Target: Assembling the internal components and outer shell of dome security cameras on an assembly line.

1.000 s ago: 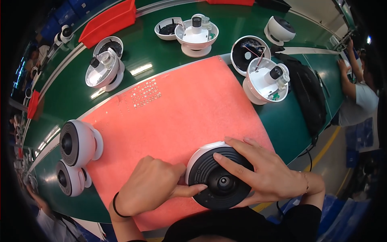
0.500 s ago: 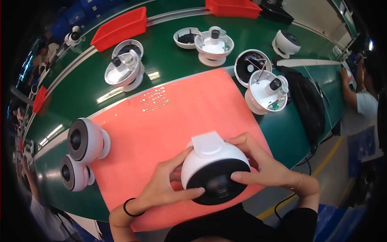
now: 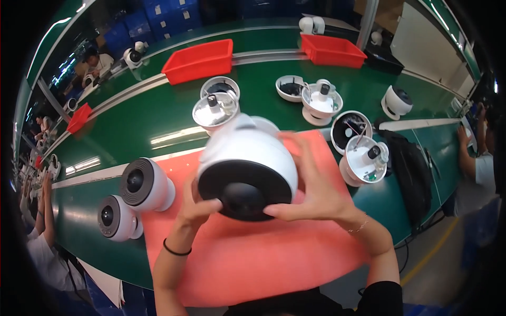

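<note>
A white ball-shaped device [image 3: 258,150] with a round black face is held up over the pink mat [image 3: 274,258], slightly blurred by motion. My left hand [image 3: 196,203] grips its left side, thumb on the lower edge of the black face. On the other side my right hand [image 3: 316,187] wraps round the shell, thumb on the face's lower right edge. Most of my left fingers are hidden behind the device. Left of the mat, two finished-looking white devices with ridged dark fronts stand together, the larger one [image 3: 147,184] behind the smaller one [image 3: 120,218].
Opened white shells stand behind, one [image 3: 322,102] near the middle, another [image 3: 363,160] at the mat's right. Red trays [image 3: 198,60] line the green table [image 3: 253,79]. A black bag [image 3: 406,174] lies right. Co-workers sit at both sides; one person's arm [image 3: 466,150] shows at right.
Both hands have lifted the white device up and away from me, toward the left. The view has tilted up, so more of the far table shows.
</note>
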